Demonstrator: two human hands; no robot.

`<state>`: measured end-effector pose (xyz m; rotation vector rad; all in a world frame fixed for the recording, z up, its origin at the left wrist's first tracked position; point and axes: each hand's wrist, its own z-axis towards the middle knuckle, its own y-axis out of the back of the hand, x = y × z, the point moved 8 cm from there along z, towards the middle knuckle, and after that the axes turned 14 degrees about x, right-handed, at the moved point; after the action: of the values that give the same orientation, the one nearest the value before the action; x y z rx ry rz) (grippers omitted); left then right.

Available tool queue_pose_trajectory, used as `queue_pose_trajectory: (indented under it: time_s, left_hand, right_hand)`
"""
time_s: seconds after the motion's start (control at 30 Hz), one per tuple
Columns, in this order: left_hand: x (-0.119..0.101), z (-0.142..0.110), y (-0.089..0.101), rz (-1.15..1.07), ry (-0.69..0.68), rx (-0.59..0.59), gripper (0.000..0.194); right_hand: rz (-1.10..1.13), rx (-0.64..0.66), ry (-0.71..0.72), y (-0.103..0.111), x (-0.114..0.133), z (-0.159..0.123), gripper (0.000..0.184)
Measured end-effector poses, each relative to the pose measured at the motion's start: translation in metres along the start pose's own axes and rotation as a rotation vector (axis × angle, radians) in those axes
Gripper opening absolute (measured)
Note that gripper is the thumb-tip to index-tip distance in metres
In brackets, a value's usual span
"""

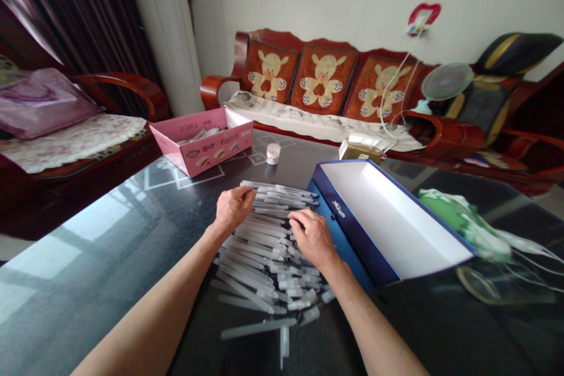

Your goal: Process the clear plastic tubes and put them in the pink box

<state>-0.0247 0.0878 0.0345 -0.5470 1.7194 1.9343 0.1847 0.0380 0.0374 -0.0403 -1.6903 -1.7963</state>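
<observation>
Head view, item one: a loose heap of capped plastic tubes, white and translucent, lying roughly side by side on a dark glass-topped table. Most point the same way, slanting across the heap, with a few strays fanned out at its near edge, among them one lying crosswise. Item two: the left hand, palm down on the far part of the heap, fingers lightly curled over the tubes. Item three: the right hand, palm down at the heap's right side, fingers spread on the tubes beside the box. Neither hand is clenched, and whether either is gripping a tube cannot be told. Item four: an open navy box, just right of the heap, its white lining showing and no tube visible inside. Item five: a pink carton, beyond the heap, holding a small bundle of similar tubes. So the bulk of the tubes lie loose on the table, a few are carded away in pink. Also on the table: a small white jar, a cardboard pack, and a green-and-white bag. Beyond stands a red wooden sofa with bear-patterned cushions, and a small fan.
</observation>
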Motion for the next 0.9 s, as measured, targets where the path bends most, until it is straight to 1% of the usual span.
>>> queue_pose_trajectory:
  time_s: [0.1,0.23,0.3,0.4,0.47,0.57,0.67,0.77,0.83,0.9]
  left_hand:
    - [0.009,0.000,0.005,-0.071,0.048,-0.068,0.031]
    - [0.014,0.000,0.008,-0.143,0.076,-0.096,0.032]
    - [0.016,0.000,0.008,-0.177,0.079,-0.101,0.033]
    - [0.021,0.002,0.008,-0.266,0.083,-0.112,0.036]
    - [0.029,0.004,0.009,-0.397,0.096,-0.149,0.038]
    - [0.046,0.006,0.010,-0.662,0.167,-0.225,0.040]
    - [0.055,0.008,0.007,-0.817,0.232,-0.232,0.041]
    - [0.050,0.009,0.011,-0.837,0.187,-0.230,0.040]
    - [0.040,0.007,0.016,-0.789,0.108,-0.232,0.039]
    - [0.024,0.004,0.021,-0.680,0.020,-0.229,0.037]
  right_hand:
    - [-0.102,0.070,-0.082,-0.006,-0.004,0.020,0.023]
    - [-0.210,0.161,-0.171,-0.011,-0.005,0.036,0.023]
    - [-0.238,0.193,-0.181,-0.012,-0.005,0.040,0.022]
    - [-0.245,0.218,-0.153,-0.014,-0.006,0.043,0.020]
    - [-0.237,0.223,-0.136,-0.015,-0.008,0.044,0.019]
    - [-0.223,0.213,-0.135,-0.015,-0.010,0.044,0.017]
    - [-0.206,0.219,-0.133,-0.015,-0.009,0.042,0.016]
    - [-0.162,0.220,-0.094,-0.011,-0.006,0.039,0.017]
    - [-0.096,0.180,-0.060,-0.003,-0.004,0.036,0.016]
    - [0.016,0.111,-0.034,0.007,-0.004,0.032,0.015]
